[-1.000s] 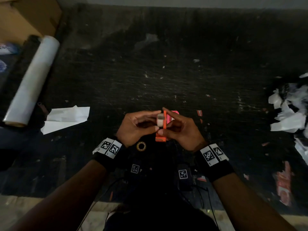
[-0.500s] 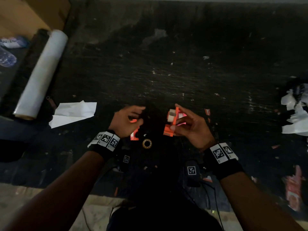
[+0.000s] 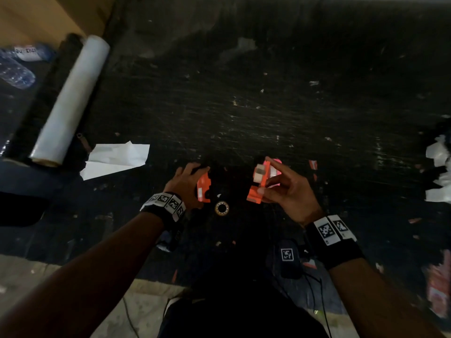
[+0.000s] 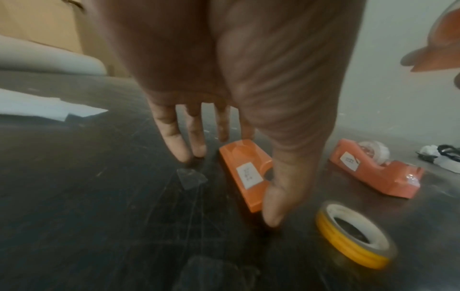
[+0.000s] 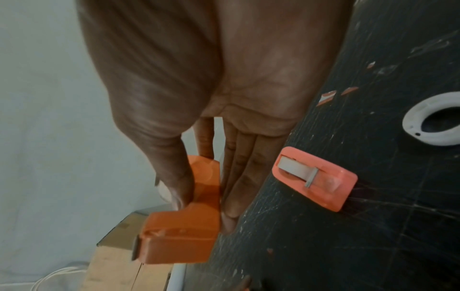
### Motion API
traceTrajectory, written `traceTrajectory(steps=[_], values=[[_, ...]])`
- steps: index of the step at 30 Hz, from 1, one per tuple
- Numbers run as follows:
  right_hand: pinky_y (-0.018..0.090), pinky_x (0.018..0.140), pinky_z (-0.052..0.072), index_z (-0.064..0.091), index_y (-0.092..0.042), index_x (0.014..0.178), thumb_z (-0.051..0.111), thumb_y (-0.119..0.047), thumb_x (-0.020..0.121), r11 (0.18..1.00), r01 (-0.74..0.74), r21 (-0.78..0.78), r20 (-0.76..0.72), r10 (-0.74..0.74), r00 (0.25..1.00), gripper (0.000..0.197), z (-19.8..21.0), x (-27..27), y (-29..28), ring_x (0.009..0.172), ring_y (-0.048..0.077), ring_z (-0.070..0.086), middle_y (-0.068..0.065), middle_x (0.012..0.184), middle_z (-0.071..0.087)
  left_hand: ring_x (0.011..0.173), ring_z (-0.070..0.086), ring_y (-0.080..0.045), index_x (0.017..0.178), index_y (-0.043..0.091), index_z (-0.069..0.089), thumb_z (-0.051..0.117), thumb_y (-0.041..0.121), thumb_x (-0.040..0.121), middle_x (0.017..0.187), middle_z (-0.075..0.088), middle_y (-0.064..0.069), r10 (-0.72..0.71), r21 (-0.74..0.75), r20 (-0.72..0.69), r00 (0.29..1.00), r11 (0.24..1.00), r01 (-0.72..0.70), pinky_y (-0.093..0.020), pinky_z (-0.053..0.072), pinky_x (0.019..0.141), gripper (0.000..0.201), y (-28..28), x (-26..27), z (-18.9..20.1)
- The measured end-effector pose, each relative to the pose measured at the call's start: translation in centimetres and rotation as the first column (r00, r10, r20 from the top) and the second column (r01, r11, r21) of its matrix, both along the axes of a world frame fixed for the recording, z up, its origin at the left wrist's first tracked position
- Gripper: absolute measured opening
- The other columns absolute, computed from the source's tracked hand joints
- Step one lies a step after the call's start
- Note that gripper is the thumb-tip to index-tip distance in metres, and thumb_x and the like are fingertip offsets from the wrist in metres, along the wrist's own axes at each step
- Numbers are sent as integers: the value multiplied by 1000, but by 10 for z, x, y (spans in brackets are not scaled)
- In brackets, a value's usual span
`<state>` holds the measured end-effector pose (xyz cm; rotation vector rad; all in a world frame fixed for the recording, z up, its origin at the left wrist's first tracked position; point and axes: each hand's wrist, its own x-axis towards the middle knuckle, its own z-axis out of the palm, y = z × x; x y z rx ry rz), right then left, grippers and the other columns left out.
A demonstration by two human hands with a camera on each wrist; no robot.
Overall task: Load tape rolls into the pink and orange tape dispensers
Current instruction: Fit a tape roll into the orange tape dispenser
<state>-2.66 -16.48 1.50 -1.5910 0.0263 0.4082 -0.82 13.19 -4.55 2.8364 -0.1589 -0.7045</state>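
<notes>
My hands have separated. My right hand [image 3: 288, 189] pinches the loaded dispenser [image 3: 260, 184]; my left hand [image 3: 185, 184], fingers straight, reaches the empty half-shell [image 4: 245, 173]. Spare roll [image 3: 221, 208] lies at 6 o'clock, between them.

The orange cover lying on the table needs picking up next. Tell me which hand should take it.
Left. The left hand is open with its fingers right beside the orange cover; the right hand is full, holding the orange dispenser half.
</notes>
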Motion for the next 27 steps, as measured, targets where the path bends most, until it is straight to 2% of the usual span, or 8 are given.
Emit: traceTrajectory(steps=[4, 7, 9, 12, 16, 20, 24, 27], values=[[30, 74, 63, 46, -23, 147, 79, 5, 77, 1000, -15, -25, 16, 15, 1000, 82, -3, 0, -2, 92, 23, 74, 23, 99, 70, 124, 56, -30, 147, 26, 37, 92, 40, 52, 141, 49, -5, 50, -214, 14, 999, 976, -46, -49, 51, 103, 110, 6, 7, 1], [38, 78, 63, 44, -27, 148, 82, 2, 75, 1000, -7, -22, 27, 7, 1000, 86, -1, 1, -6, 99, 23, 73, 13, 104, 72, 110, 64, -3, 142, 21, 43, 95, 11, 56, 131, 61, 3, 251, -559, -68, 966, 792, -245, -25, 56, 94, 101, -3, 7, 29], [37, 75, 63, 46, -23, 143, 81, 4, 75, 1000, 2, 14, 27, -2, 1000, 81, 5, 2, -6, 100, 23, 72, 13, 105, 71, 111, 62, 7, 142, 20, 44, 90, -3, 60, 127, 63, 11, 266, -698, -122, 956, 662, -273, -13, 50, 93, 97, -13, 3, 50], [31, 69, 62, 53, -19, 138, 79, 8, 77, 998, -9, 66, 23, 7, 1000, 71, 16, 3, -2, 88, 18, 72, 11, 92, 71, 122, 63, -9, 143, 28, 44, 89, -6, 62, 137, 59, 9, 191, -806, -184, 964, 532, -259, -26, 51, 101, 99, -27, -4, 77], [37, 74, 63, 52, -19, 141, 78, 8, 78, 996, -37, 85, 46, 33, 998, 73, 23, 7, 2, 87, 15, 72, 7, 90, 71, 125, 61, -13, 144, 34, 43, 91, 1, 61, 147, 52, 11, 110, -832, -157, 982, 521, -191, -44, 50, 107, 102, -46, -8, 97], [34, 74, 62, 51, -18, 141, 77, 8, 78, 994, -34, 104, 45, 29, 999, 73, 26, 6, 2, 87, 13, 72, 3, 88, 71, 123, 63, -12, 146, 31, 41, 92, 3, 63, 147, 51, 11, 83, -836, -101, 991, 534, -130, -44, 52, 105, 102, -56, -9, 107], [40, 78, 63, 51, -21, 142, 77, 6, 79, 994, -50, 98, 35, 47, 998, 73, 27, 2, 0, 90, 19, 73, 0, 85, 73, 121, 64, -15, 147, 29, 40, 91, 2, 63, 147, 51, 10, 73, -837, -90, 993, 534, -115, -44, 53, 105, 101, -61, -11, 109], [45, 80, 63, 51, -23, 142, 77, 5, 79, 995, -49, 90, 32, 46, 998, 73, 26, 1, -2, 92, 25, 73, 5, 90, 73, 120, 64, -15, 148, 30, 39, 91, 3, 64, 147, 51, 12, 68, -829, -82, 994, 549, -106, -45, 53, 104, 102, -60, -12, 109]])
